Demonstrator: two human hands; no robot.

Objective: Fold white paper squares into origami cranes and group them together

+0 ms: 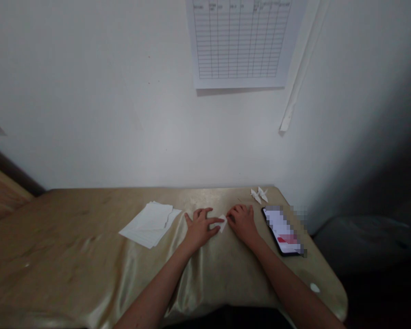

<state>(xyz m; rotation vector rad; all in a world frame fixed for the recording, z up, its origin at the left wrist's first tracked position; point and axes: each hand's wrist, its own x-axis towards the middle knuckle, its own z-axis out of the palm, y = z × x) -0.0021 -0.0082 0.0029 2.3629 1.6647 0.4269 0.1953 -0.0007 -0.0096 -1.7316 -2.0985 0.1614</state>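
Observation:
A small folded piece of white paper (222, 224) lies on the cloth-covered table between my two hands. My left hand (200, 227) has its index finger and thumb on the paper's left side, holding it, while the other fingers are spread apart. At the paper's upper right edge, my right hand (242, 222) grips with curled fingertips; its thumb is partly hidden. Left of my left hand is a loose stack of white paper sheets (149, 224). A phone (283, 232) with a lit, partly blurred screen lies to the right of my right hand.
Two folded white paper cranes (259, 195) sit at the table's back right corner. A shiny gold cloth (82, 246) with wrinkles covers the table. A small white scrap (314, 288) lies near the right edge. On the wall behind hangs a printed chart (239, 45).

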